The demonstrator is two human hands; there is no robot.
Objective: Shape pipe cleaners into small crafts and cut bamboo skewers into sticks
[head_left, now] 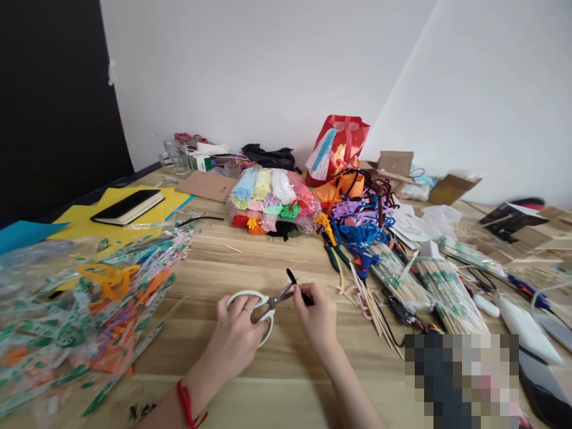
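My left hand is closed round the pale handles of a pair of scissors, fingers through the loops. The blades point right and are partly spread. My right hand pinches a short black pipe cleaner between thumb and fingers. One end of it sticks up past the fingertips, and the scissor tips meet it close to the thumb. Whether the blades touch it I cannot tell. Beyond the hands lies a clear bag of coloured pipe cleaner bundles.
Plastic wrappers and orange scraps spread over the left. A black notebook rests on yellow sheets. To the right are a blue glue gun, bagged wooden sticks and tangled coloured stems. A red bag stands behind.
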